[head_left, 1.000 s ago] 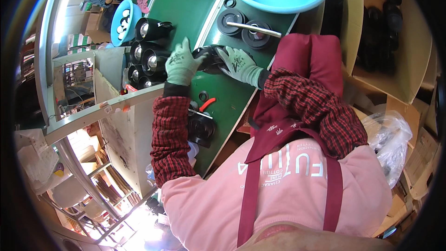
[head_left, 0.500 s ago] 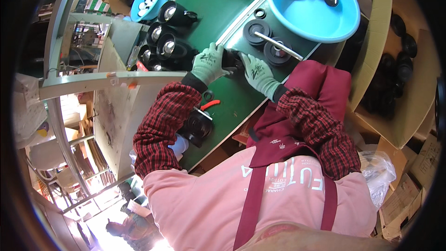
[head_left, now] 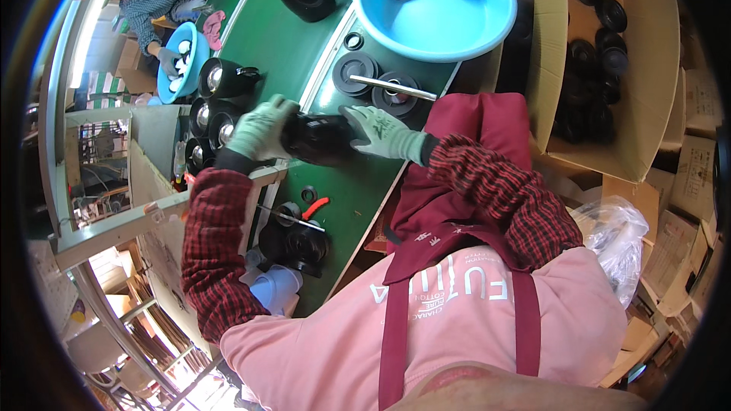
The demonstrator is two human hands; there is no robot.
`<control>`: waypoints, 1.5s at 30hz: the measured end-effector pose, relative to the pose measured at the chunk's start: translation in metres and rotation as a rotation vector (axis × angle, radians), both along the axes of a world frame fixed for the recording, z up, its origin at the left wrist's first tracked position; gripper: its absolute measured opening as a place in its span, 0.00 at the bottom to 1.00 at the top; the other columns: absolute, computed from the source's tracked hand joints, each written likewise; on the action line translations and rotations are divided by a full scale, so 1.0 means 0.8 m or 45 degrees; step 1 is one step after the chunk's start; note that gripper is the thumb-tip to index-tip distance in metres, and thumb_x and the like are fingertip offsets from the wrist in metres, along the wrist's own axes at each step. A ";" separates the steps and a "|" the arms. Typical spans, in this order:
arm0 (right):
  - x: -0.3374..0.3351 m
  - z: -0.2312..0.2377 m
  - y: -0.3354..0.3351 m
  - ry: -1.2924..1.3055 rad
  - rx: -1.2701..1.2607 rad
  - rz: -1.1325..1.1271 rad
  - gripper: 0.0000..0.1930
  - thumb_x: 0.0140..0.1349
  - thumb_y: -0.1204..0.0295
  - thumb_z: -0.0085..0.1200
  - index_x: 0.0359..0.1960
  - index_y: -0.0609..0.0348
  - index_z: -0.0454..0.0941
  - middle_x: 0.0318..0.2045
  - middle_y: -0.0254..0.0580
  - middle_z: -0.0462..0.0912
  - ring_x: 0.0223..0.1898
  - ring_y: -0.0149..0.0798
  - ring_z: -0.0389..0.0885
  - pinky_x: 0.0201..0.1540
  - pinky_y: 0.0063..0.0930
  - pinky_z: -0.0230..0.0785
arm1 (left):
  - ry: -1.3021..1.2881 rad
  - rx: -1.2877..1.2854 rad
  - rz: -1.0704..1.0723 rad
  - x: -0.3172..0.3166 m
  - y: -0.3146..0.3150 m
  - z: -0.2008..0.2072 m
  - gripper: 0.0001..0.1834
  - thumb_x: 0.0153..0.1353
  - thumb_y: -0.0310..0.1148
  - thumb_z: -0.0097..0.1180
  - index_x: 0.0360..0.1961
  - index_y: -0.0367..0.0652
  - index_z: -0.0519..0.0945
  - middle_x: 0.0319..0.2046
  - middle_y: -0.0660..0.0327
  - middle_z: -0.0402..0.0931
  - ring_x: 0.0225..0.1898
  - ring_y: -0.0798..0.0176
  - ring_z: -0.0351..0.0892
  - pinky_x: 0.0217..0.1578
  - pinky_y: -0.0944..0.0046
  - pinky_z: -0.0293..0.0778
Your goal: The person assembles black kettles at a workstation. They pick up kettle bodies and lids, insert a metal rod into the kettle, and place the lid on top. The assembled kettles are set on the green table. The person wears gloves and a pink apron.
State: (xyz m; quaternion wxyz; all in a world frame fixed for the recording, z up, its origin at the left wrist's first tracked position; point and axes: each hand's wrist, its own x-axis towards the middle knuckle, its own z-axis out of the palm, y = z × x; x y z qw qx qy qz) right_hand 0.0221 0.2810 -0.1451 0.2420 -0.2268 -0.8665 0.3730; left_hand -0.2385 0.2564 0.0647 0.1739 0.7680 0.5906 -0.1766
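Observation:
Between my two gloved hands a black jug (head_left: pixel 321 139) lies tilted on its side over the green bench; it is slightly blurred. My left hand (head_left: pixel 263 131) is closed round its left end. At the other end, my right hand (head_left: pixel 384 135) holds the jug with bent fingers. Just beyond it are two round black lids (head_left: pixel 354 74) with a pale rod (head_left: pixel 394 88) lying across them. A small black ring (head_left: pixel 353 41) sits farther off. Nearer me are a red-orange curved piece (head_left: pixel 315 208) and some black round parts (head_left: pixel 306 246).
A large blue basin (head_left: pixel 434 49) with several black discs stands at the far right. Several black jugs (head_left: pixel 221 78) line the left side, beside a metal frame (head_left: pixel 122 228). Another person's hand reaches into a smaller blue basin (head_left: pixel 199 53). An open carton (head_left: pixel 655 99) holds black parts.
The view has shifted, so the bench things sit farther left. My hands have moved apart, and more of the black jug shows between them.

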 end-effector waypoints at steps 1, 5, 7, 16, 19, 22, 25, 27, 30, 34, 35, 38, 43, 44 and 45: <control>0.013 0.014 -0.005 -0.008 0.015 -0.081 0.40 0.67 0.54 0.62 0.76 0.59 0.63 0.68 0.54 0.72 0.68 0.55 0.72 0.71 0.48 0.64 | 0.047 -0.013 0.104 -0.015 0.011 0.015 0.50 0.34 0.38 0.86 0.62 0.49 0.75 0.55 0.52 0.74 0.58 0.41 0.81 0.59 0.48 0.80; 0.072 0.015 -0.009 0.080 0.064 -0.381 0.36 0.65 0.60 0.66 0.73 0.55 0.69 0.62 0.51 0.77 0.63 0.55 0.77 0.66 0.48 0.70 | 0.067 0.334 0.161 -0.101 0.081 0.015 0.51 0.36 0.33 0.85 0.67 0.52 0.74 0.59 0.51 0.75 0.59 0.40 0.81 0.59 0.47 0.80; 0.095 -0.003 -0.013 0.117 -0.093 -0.416 0.32 0.64 0.62 0.66 0.69 0.54 0.73 0.59 0.50 0.80 0.59 0.55 0.79 0.62 0.47 0.73 | 0.122 0.501 0.194 -0.127 0.127 -0.009 0.49 0.40 0.30 0.82 0.68 0.53 0.74 0.60 0.52 0.75 0.60 0.40 0.80 0.59 0.47 0.80; 0.110 0.024 -0.007 -0.146 0.140 -0.497 0.33 0.62 0.60 0.67 0.70 0.52 0.73 0.65 0.48 0.74 0.68 0.54 0.68 0.70 0.51 0.61 | 0.293 0.842 0.437 -0.176 0.249 -0.155 0.43 0.60 0.27 0.64 0.77 0.66 0.68 0.77 0.57 0.66 0.75 0.48 0.66 0.70 0.35 0.66; 0.107 0.019 0.031 -0.465 0.367 -0.653 0.35 0.61 0.58 0.68 0.70 0.51 0.72 0.62 0.48 0.76 0.64 0.52 0.71 0.67 0.50 0.64 | 0.341 1.159 0.426 -0.084 0.227 -0.159 0.44 0.55 0.43 0.73 0.75 0.58 0.70 0.73 0.53 0.68 0.72 0.45 0.67 0.72 0.37 0.59; 0.099 -0.006 0.057 -0.740 0.358 -0.597 0.30 0.62 0.58 0.66 0.65 0.48 0.75 0.49 0.39 0.79 0.53 0.45 0.77 0.58 0.47 0.68 | -0.208 1.222 0.271 0.010 0.145 -0.168 0.44 0.57 0.44 0.74 0.73 0.49 0.70 0.66 0.48 0.71 0.66 0.42 0.72 0.67 0.41 0.67; 0.096 -0.009 0.048 -0.578 0.391 -0.596 0.24 0.63 0.61 0.63 0.61 0.47 0.77 0.45 0.39 0.80 0.47 0.45 0.80 0.51 0.47 0.70 | -1.038 0.732 0.865 0.093 0.031 -0.217 0.45 0.63 0.38 0.74 0.74 0.32 0.64 0.63 0.39 0.70 0.63 0.43 0.73 0.64 0.48 0.72; 0.084 -0.006 0.019 -0.499 0.274 -0.602 0.20 0.64 0.61 0.61 0.57 0.47 0.78 0.42 0.40 0.80 0.42 0.46 0.82 0.47 0.47 0.69 | -1.586 0.061 1.498 0.134 -0.023 -0.220 0.46 0.71 0.42 0.69 0.78 0.35 0.56 0.61 0.47 0.71 0.46 0.59 0.84 0.43 0.58 0.83; 0.048 -0.017 -0.049 -0.536 0.255 -0.415 0.24 0.65 0.57 0.59 0.59 0.52 0.76 0.43 0.41 0.81 0.42 0.46 0.81 0.46 0.47 0.67 | -2.007 0.033 1.788 0.167 -0.084 -0.267 0.37 0.71 0.38 0.69 0.73 0.43 0.61 0.55 0.53 0.75 0.43 0.61 0.85 0.36 0.63 0.85; 0.050 -0.018 -0.060 -0.451 -0.019 -0.384 0.36 0.64 0.51 0.63 0.70 0.56 0.70 0.60 0.52 0.74 0.59 0.53 0.74 0.61 0.52 0.68 | -1.870 0.004 1.957 0.132 -0.098 -0.319 0.33 0.70 0.32 0.68 0.70 0.45 0.65 0.51 0.59 0.79 0.36 0.67 0.84 0.28 0.71 0.77; 0.055 -0.015 -0.048 -0.446 0.087 -0.501 0.37 0.64 0.51 0.63 0.70 0.56 0.70 0.63 0.53 0.72 0.62 0.54 0.73 0.62 0.53 0.67 | -1.952 0.005 1.938 0.118 -0.103 -0.342 0.31 0.71 0.30 0.67 0.70 0.46 0.66 0.46 0.62 0.81 0.33 0.70 0.83 0.25 0.73 0.72; 0.093 0.004 0.002 -0.393 0.023 -0.769 0.38 0.61 0.58 0.67 0.71 0.56 0.69 0.67 0.54 0.71 0.68 0.58 0.68 0.69 0.56 0.64 | -2.133 -0.148 1.882 0.108 -0.088 -0.386 0.29 0.71 0.30 0.66 0.68 0.46 0.67 0.43 0.62 0.82 0.33 0.71 0.82 0.25 0.73 0.72; 0.195 0.041 0.053 0.064 0.051 -0.841 0.26 0.63 0.70 0.65 0.64 0.55 0.77 0.59 0.47 0.78 0.61 0.52 0.78 0.65 0.45 0.71 | -1.633 0.259 1.342 0.125 -0.045 -0.406 0.17 0.70 0.27 0.65 0.57 0.40 0.78 0.46 0.57 0.82 0.43 0.59 0.86 0.43 0.57 0.86; 0.224 0.048 0.061 0.169 0.047 -0.849 0.24 0.63 0.72 0.65 0.62 0.55 0.79 0.58 0.47 0.79 0.60 0.51 0.78 0.64 0.44 0.72 | -1.546 0.286 1.222 0.125 -0.041 -0.408 0.18 0.70 0.30 0.63 0.59 0.41 0.79 0.49 0.55 0.83 0.45 0.56 0.86 0.45 0.56 0.84; 0.253 0.044 0.067 0.291 0.165 -1.009 0.21 0.63 0.78 0.63 0.60 0.55 0.82 0.55 0.46 0.81 0.58 0.50 0.80 0.62 0.40 0.74 | -1.457 0.312 1.103 0.130 -0.037 -0.405 0.20 0.70 0.33 0.62 0.61 0.41 0.80 0.52 0.52 0.83 0.47 0.54 0.85 0.48 0.54 0.82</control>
